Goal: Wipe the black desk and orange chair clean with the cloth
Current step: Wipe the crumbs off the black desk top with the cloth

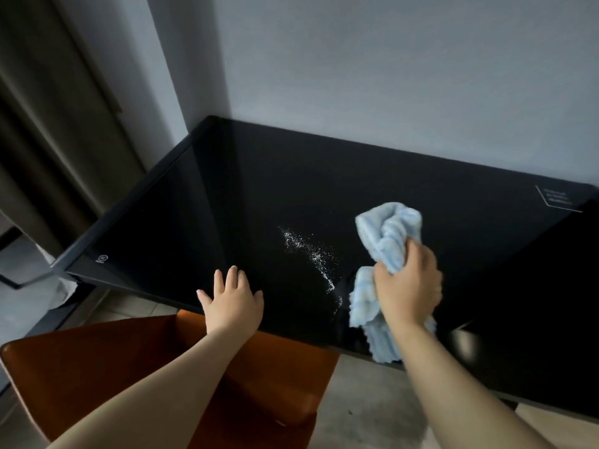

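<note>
A glossy black desk [246,202] fills the middle of the view, set against a grey wall. A streak of white powder [311,254] lies on its top near the front edge. My right hand [406,286] grips a bunched light blue cloth [387,234] just right of the powder, with part of the cloth hanging down over the desk's front edge. My left hand [231,301] rests flat on the desk's front edge, fingers spread. An orange chair [107,361] stands below the desk edge at the lower left, partly hidden by my left forearm.
A grey wall [389,76] rises right behind the desk. Brown curtains [48,124] hang at the left. A white printed label [556,197] marks the desk's far right corner, and a small logo [103,258] its left front corner. Pale floor [372,400] shows beneath.
</note>
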Demonstrator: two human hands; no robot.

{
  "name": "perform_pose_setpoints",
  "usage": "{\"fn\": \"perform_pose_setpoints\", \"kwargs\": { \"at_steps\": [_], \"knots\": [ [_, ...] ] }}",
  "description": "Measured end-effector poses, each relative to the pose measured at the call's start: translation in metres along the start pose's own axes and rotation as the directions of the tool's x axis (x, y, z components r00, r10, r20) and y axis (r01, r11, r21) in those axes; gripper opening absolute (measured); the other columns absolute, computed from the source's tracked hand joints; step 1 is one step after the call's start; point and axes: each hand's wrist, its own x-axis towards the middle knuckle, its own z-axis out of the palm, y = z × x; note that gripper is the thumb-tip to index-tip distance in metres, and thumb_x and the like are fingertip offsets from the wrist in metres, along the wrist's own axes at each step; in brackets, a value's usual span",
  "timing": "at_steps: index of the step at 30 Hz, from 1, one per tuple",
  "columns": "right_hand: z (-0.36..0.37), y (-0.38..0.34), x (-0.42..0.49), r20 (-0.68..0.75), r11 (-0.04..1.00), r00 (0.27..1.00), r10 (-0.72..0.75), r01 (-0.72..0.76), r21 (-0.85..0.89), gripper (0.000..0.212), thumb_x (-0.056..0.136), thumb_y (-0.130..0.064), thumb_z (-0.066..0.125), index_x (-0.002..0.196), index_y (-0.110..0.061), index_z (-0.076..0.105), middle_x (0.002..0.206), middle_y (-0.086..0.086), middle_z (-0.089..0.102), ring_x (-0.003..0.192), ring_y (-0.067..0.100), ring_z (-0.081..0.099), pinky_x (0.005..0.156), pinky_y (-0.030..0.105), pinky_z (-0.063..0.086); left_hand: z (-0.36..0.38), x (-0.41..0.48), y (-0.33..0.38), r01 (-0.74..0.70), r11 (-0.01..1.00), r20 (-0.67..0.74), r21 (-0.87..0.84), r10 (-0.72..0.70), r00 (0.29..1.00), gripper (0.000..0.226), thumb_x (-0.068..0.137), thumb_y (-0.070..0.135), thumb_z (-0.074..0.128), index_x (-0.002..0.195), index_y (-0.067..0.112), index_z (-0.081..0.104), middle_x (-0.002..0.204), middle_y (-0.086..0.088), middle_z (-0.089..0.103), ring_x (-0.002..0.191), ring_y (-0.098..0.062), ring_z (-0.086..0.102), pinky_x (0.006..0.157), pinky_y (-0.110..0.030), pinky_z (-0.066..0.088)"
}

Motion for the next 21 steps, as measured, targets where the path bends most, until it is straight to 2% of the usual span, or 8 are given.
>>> {"fn": "perform_pose_setpoints", "kwargs": {
  "at_steps": [2, 4, 7, 11, 14, 16, 19, 21],
  "knots": [
    [0.000, 0.027, 0.019, 0.134, 0.964, 0.972, 0.191, -0.160, -0.213, 0.057, 0.084, -0.036, 0.059, 0.136, -0.025, 0.039, 0.145, 0.007, 0.036, 0.122, 0.038, 0.040, 0.092, 0.056, 0.037, 0.000, 0.005, 0.007, 0.034, 0.999, 0.015, 0.012, -0.034, 0.999, 0.063, 0.098, 0.048, 0.029, 0.149, 0.015, 0.014, 0.158, 0.002, 0.004, 0.145, -0.026, -0.006, 0.111, -0.060, 0.006],
    [0.007, 0.037, 0.027, 0.256, 0.900, 0.921, 0.295, -0.177, -0.399, 0.067, 0.085, -0.047, 0.053, 0.143, -0.031, 0.024, 0.151, 0.005, 0.022, 0.128, 0.034, 0.031, 0.096, 0.058, 0.033, 0.002, 0.007, 0.012, 0.061, 0.998, 0.010, 0.017, -0.061, 0.998, 0.063, 0.097, 0.048, 0.028, 0.149, 0.015, 0.014, 0.158, 0.003, 0.004, 0.145, -0.026, -0.007, 0.109, -0.063, 0.007],
    [0.024, 0.024, 0.020, 0.368, 0.884, 0.913, 0.175, 0.019, -0.467, 0.067, 0.084, -0.047, 0.050, 0.143, -0.034, 0.021, 0.153, 0.002, 0.021, 0.127, 0.032, 0.031, 0.094, 0.051, 0.034, 0.009, 0.008, 0.018, 0.094, 0.995, -0.019, 0.014, -0.094, 0.995, 0.062, 0.098, 0.048, 0.025, 0.149, 0.016, 0.013, 0.158, 0.004, 0.003, 0.145, -0.028, -0.008, 0.108, -0.065, 0.005],
    [0.041, 0.005, -0.009, 0.488, 0.931, 0.862, -0.140, 0.282, -0.231, 0.052, 0.081, -0.036, 0.056, 0.131, -0.033, 0.041, 0.137, -0.004, 0.045, 0.117, 0.028, 0.046, 0.090, 0.042, 0.042, 0.013, 0.012, 0.022, 0.057, 0.998, -0.074, 0.032, -0.055, 0.996, 0.059, 0.099, 0.045, 0.023, 0.149, 0.017, 0.014, 0.158, 0.002, 0.005, 0.145, -0.025, -0.008, 0.107, -0.066, 0.004],
    [0.037, -0.001, 0.018, 0.280, 0.993, 0.954, -0.112, 0.116, 0.004, 0.041, 0.076, -0.026, 0.057, 0.117, -0.026, 0.054, 0.114, 0.002, 0.059, 0.098, 0.031, 0.058, 0.081, 0.044, 0.050, 0.011, 0.021, 0.017, -0.084, 0.985, -0.103, 0.153, 0.100, 0.990, 0.057, 0.098, 0.045, 0.024, 0.148, 0.018, 0.019, 0.158, 0.001, 0.010, 0.145, -0.021, -0.006, 0.110, -0.063, 0.006],
    [0.036, 0.005, 0.052, 0.145, 0.999, 0.989, -0.004, 0.011, -0.044, 0.050, 0.077, -0.026, 0.061, 0.126, -0.024, 0.050, 0.128, 0.006, 0.053, 0.110, 0.036, 0.052, 0.089, 0.051, 0.044, 0.007, 0.031, 0.011, -0.111, 0.977, -0.097, 0.182, 0.131, 0.987, 0.059, 0.097, 0.051, 0.025, 0.148, 0.023, 0.018, 0.157, 0.002, 0.009, 0.145, -0.023, -0.007, 0.108, -0.065, 0.004],
    [0.040, 0.011, 0.094, 0.319, 0.926, 0.918, 0.234, -0.111, -0.361, 0.063, 0.086, -0.041, 0.055, 0.143, -0.034, 0.028, 0.150, 0.001, 0.027, 0.129, 0.034, 0.032, 0.099, 0.060, 0.031, -0.001, 0.048, 0.003, 0.051, 0.992, -0.070, 0.113, -0.043, 0.997, 0.073, 0.090, 0.064, 0.023, 0.149, 0.024, 0.008, 0.158, -0.001, 0.004, 0.144, -0.028, -0.010, 0.106, -0.067, 0.001],
    [0.048, 0.002, 0.098, 0.354, 0.882, 0.888, 0.293, -0.108, -0.458, 0.060, 0.086, -0.045, 0.053, 0.140, -0.037, 0.029, 0.145, -0.001, 0.033, 0.125, 0.033, 0.035, 0.095, 0.058, 0.036, 0.000, 0.056, -0.001, 0.123, 0.990, -0.034, 0.070, -0.121, 0.992, 0.079, 0.087, 0.070, 0.019, 0.150, 0.023, 0.003, 0.159, -0.002, -0.003, 0.144, -0.028, -0.013, 0.106, -0.067, -0.002]
  ]
}}
